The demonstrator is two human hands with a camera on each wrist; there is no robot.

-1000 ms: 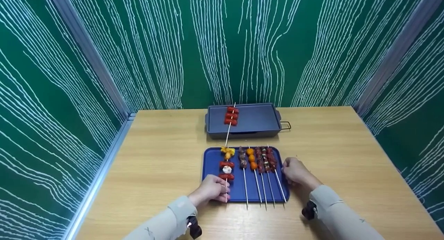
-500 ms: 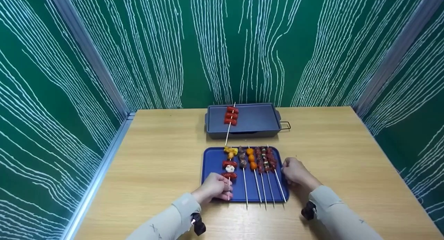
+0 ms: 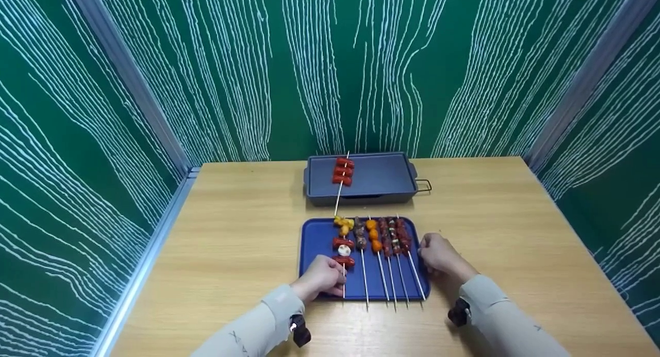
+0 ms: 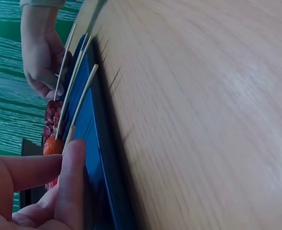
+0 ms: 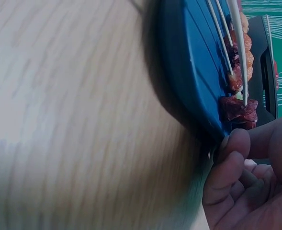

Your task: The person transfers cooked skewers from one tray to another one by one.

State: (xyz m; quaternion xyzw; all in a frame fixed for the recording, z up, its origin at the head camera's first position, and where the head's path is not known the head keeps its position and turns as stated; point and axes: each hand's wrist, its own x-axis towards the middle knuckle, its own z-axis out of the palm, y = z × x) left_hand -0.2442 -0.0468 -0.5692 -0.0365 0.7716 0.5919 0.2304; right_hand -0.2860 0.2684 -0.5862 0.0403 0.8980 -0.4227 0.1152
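My left hand [image 3: 324, 276] pinches the stick of a mixed skewer [image 3: 343, 242] between thumb and fingers, low over the left part of the blue tray [image 3: 313, 238]. Red sausage pieces, a white round slice and yellow pieces are threaded on it. At the tray's right edge, my right hand [image 3: 437, 251] grips the rim with thumb and curled fingers, as the right wrist view shows. Right of the held skewer lie a greyish meat skewer [image 3: 360, 237], a skewer of orange balls [image 3: 374, 236] and several dark red meat skewers [image 3: 402, 237], sticks toward me.
Behind the tray stands a dark grey grill pan [image 3: 384, 174] with a wire handle [image 3: 424, 185] on its right. One red sausage skewer [image 3: 343, 171] lies on it, its stick overhanging the front. Green patterned walls [image 3: 289, 88] enclose the wooden table [image 3: 247, 217].
My left hand has shifted the mixed skewer a little to the right, closer to the greyish meat skewer. The right hand has stayed at the tray's edge.
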